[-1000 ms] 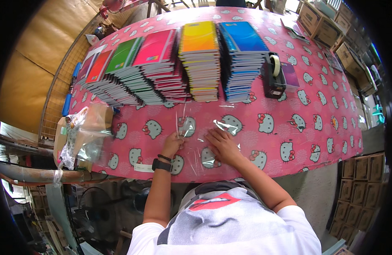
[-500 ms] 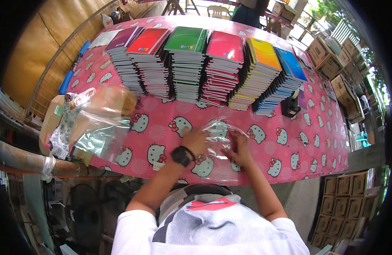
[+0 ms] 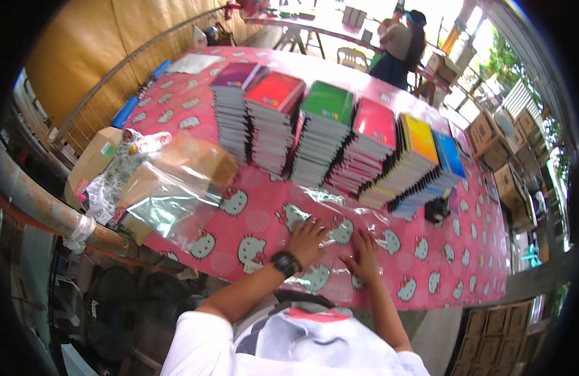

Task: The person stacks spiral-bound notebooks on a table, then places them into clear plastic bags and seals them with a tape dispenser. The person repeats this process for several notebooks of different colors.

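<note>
A clear plastic bag (image 3: 327, 199) lies flat on the pink cat-print tablecloth (image 3: 258, 219) in front of me. My left hand (image 3: 309, 241), with a black watch on its wrist, rests on the bag with fingers spread. Just right of it, my right hand (image 3: 364, 257) lies on the plastic too, thumb and fingers apart. Beyond both hands stands a row of spiral notebook stacks: purple (image 3: 236, 76), red (image 3: 273, 92), green (image 3: 327, 103), pink (image 3: 374, 123), yellow (image 3: 420, 138) and blue (image 3: 448, 153).
More clear plastic bags (image 3: 170, 207) lie by brown wrapping (image 3: 195, 160) at the left edge. A black tape dispenser (image 3: 436, 210) sits near the blue stack. Rusty pipe (image 3: 57, 203) runs along the left side. Cardboard boxes (image 3: 484, 135) are piled right; people (image 3: 402, 47) are at the back.
My view has tilted up and shifted, bringing the people at the back into sight. Both hands now lie flatter on the clear bag, which is spread out further toward the stacks.
</note>
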Demonstrator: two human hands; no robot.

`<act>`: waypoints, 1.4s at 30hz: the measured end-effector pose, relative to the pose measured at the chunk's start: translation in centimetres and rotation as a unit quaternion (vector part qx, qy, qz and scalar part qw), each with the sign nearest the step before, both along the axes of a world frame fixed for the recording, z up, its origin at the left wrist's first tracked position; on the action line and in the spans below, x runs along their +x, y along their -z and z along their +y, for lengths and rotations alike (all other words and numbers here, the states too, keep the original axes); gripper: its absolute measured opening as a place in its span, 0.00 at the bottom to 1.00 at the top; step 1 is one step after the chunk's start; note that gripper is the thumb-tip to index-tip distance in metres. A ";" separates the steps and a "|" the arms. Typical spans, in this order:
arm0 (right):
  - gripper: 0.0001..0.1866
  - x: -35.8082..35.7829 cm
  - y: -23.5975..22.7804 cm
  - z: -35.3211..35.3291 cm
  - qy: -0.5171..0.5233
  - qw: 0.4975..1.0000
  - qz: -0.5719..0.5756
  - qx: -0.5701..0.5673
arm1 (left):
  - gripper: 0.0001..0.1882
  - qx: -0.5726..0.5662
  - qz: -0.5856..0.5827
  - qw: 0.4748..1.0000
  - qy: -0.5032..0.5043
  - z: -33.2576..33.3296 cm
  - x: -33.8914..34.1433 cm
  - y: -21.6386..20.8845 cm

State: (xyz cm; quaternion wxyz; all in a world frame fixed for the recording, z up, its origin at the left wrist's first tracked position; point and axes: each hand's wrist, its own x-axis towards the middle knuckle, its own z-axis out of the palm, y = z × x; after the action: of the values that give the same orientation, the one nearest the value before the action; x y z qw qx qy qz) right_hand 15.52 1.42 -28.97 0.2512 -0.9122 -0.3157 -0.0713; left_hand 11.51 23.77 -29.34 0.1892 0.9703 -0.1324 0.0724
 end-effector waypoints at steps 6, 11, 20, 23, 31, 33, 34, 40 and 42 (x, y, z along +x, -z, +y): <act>0.15 2.9 -8.9 6.9 -0.084 0.970 -0.155 0.170 | 0.33 0.055 -0.043 0.995 -0.064 3.0 -2.1 1.8; 0.10 6.9 -23.1 22.4 -0.264 0.925 -0.228 0.153 | 0.28 -0.027 -0.068 0.997 -0.015 1.0 -2.8 -1.0; 0.09 14.8 -22.3 40.9 -0.074 0.935 -0.299 -0.175 | 0.21 -0.168 -0.120 0.978 -0.019 4.1 -3.5 -1.9; 0.07 13.9 -22.3 41.0 -0.106 0.937 -0.303 -0.135 | 0.23 -0.220 -0.197 0.947 -0.124 7.4 -4.0 -2.0; 0.12 5.5 -26.8 30.1 -0.341 0.920 -0.154 0.119 | 0.30 -0.443 -0.418 0.751 -0.255 18.0 -6.4 -19.0; 0.14 4.5 -27.5 26.9 -0.400 0.914 0.021 0.060 | 0.26 -0.637 -0.089 0.758 -0.111 19.2 -7.2 -19.6; 0.15 4.8 -27.5 26.5 -0.409 0.910 0.052 0.047 | 0.19 -0.656 -0.051 0.748 -0.088 19.5 -6.6 -17.1; 0.22 11.0 -23.9 26.8 -0.024 0.958 -0.262 -0.112 | 0.19 -0.520 0.144 0.834 -0.118 8.1 -1.3 -8.4; 0.16 10.8 -21.6 28.6 -0.030 0.928 -0.340 -0.148 | 0.22 -0.606 0.180 0.772 -0.068 3.0 -0.2 -3.2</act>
State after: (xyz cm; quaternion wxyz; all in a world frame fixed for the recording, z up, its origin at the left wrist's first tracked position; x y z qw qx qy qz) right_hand 26.35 30.02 -7.42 -0.0068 -0.8503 -0.4164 -0.3218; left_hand 11.29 26.79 -26.12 0.7529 0.6563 0.0421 -0.0260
